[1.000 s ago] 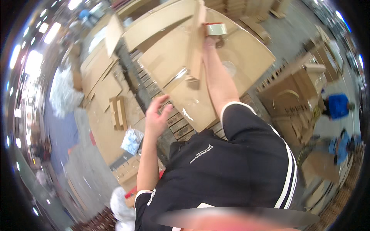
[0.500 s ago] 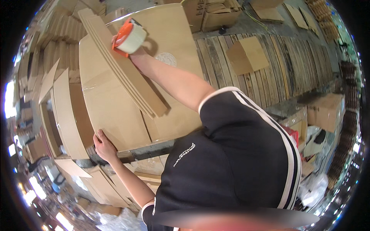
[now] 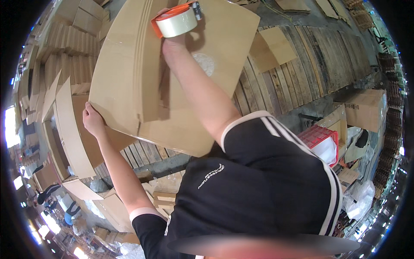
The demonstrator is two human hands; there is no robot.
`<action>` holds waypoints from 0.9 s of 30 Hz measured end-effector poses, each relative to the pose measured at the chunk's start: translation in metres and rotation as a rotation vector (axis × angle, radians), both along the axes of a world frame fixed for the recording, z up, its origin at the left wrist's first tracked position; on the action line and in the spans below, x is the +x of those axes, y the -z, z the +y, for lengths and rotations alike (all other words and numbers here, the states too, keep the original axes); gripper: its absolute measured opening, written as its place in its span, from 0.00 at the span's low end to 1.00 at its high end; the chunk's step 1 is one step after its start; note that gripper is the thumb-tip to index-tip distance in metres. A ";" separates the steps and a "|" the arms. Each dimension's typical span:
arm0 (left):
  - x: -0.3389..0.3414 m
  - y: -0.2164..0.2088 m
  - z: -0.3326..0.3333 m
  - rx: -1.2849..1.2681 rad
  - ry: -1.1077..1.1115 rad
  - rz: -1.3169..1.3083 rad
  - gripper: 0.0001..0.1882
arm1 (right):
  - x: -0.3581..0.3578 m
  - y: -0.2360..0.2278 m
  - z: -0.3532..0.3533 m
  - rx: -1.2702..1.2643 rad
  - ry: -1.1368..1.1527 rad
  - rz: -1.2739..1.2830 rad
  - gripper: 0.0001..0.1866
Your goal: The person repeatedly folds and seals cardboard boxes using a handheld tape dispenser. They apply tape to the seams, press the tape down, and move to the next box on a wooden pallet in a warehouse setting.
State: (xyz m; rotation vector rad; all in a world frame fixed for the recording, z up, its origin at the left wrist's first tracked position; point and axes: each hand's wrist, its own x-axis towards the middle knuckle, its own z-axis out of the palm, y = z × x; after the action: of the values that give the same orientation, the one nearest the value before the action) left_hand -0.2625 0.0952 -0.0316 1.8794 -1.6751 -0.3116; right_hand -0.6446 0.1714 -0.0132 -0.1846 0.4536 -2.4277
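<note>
A large flat cardboard carton (image 3: 116, 73) lies turned at an angle in front of me. At its near left corner my left hand (image 3: 92, 121) grips the edge, fingers closed. Folded cardboard strips (image 3: 151, 73) lie lengthwise across the carton's top. Over the strips' right side, my right hand (image 3: 174, 42) is closed on an orange tape dispenser (image 3: 157, 26) loaded with a wide pale roll of tape (image 3: 180, 25). The dispenser hides most of the right hand's fingers. A round pale mark shows on the carton beside my right forearm.
Wooden slats (image 3: 310, 64) run to the right beneath an open cardboard piece (image 3: 272, 48). Tall open cartons (image 3: 73, 129) stand at the left, before stacked flat cardboard (image 3: 69, 43). A red crate (image 3: 317, 136) and a brown box (image 3: 360, 108) stand at the right.
The carton has turned clockwise, with the strips now nearly upright in view. My left hand moved up and left with its corner; my right hand moved up and right with the tape dispenser.
</note>
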 end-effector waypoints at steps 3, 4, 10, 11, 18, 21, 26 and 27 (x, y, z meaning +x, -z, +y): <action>-0.012 0.028 -0.047 0.030 0.156 0.568 0.24 | -0.020 0.009 -0.018 0.090 0.008 -0.055 0.10; -0.015 0.030 -0.061 0.095 0.193 0.538 0.24 | -0.029 0.012 -0.024 0.003 -0.050 -0.109 0.10; -0.078 0.029 -0.106 0.006 0.190 0.395 0.27 | -0.097 0.018 -0.077 0.047 0.010 -0.055 0.14; -0.085 0.028 -0.111 0.038 0.142 0.390 0.28 | -0.106 0.019 -0.089 0.044 0.022 -0.135 0.14; -0.058 0.039 -0.059 -0.006 -0.070 -0.052 0.27 | -0.089 0.044 -0.148 0.201 -0.273 0.371 0.15; -0.063 0.047 0.029 0.111 -0.166 -0.081 0.24 | -0.090 0.063 -0.164 0.236 -0.432 0.592 0.19; -0.113 0.044 0.184 -0.057 -0.044 0.391 0.21 | -0.165 0.069 -0.171 0.170 -0.707 0.864 0.27; -0.116 0.040 0.200 0.010 -0.036 0.459 0.18 | -0.191 0.067 -0.163 0.028 -0.818 0.883 0.28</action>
State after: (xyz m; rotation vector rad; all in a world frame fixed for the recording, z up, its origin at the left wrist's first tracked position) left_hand -0.3784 0.2953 -0.0713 1.6819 -1.3284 -0.6798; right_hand -0.8353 0.0084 -0.0807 -1.1934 0.6227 -1.4332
